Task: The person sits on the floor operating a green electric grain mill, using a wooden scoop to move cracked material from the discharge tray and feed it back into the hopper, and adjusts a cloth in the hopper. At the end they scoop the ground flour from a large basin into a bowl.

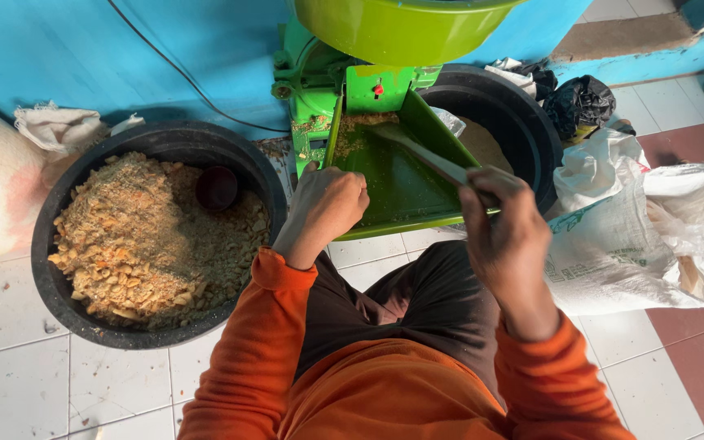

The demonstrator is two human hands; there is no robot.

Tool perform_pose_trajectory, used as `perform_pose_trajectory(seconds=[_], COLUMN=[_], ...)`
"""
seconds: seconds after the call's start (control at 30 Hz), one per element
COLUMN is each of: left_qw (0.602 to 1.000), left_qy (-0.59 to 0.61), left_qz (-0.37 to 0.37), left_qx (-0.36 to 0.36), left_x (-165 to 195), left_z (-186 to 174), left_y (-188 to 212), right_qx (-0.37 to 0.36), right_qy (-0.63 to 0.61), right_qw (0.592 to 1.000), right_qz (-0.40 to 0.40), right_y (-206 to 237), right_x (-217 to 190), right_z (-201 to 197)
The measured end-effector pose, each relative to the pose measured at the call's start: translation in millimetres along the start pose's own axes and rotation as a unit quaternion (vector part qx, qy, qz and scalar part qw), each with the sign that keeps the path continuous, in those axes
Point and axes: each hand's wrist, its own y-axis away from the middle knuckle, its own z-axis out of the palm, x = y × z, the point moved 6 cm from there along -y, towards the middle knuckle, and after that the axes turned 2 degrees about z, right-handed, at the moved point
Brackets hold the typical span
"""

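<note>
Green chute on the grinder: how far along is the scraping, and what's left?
Done: the lower green chute looks mostly bare. In hand: the right hand holds a flat stick reaching to the ground meal piled at the chute's top; the left hand rests on its left edge. Left: that pile, and the left black tub is heaped with coarse crushed feed.
</note>
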Motion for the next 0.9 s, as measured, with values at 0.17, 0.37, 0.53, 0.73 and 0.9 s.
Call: perform_pose_trajectory(seconds=[0.17, 0.37, 0.53, 0.73, 0.9], left_qw=[0.992, 0.998, 0.999, 0.998, 0.998], left_qy=[-0.010, -0.044, -0.036, -0.038, -0.039], left_qz=[0.001, 0.025, 0.023, 0.046, 0.045], left_qx=[0.128, 0.047, 0.015, 0.023, 0.024], left_x=[0.1, 1.8, 2.0, 6.4, 7.7], left_z=[-11.0, -2.8, 1.7, 0.4, -4.6], left_y=[4.8, 2.4, 2.6, 4.3, 3.6], right_qx=[-0.037, -0.050, -0.001, -0.018, -0.014], right_qy=[-0.013, 0.001, -0.007, 0.019, 0.004], right_qw=[0.999, 0.997, 0.999, 0.999, 1.000], right_qz=[0.001, -0.054, 0.038, -0.028, -0.013], right_y=[5.5, -15.6, -0.6, 8.4, 4.9], right_x=[-29.6, -25.5, 0.5, 12.2, 12.4], right_z=[-13.2, 29.3, 8.5, 30.9, 34.7])
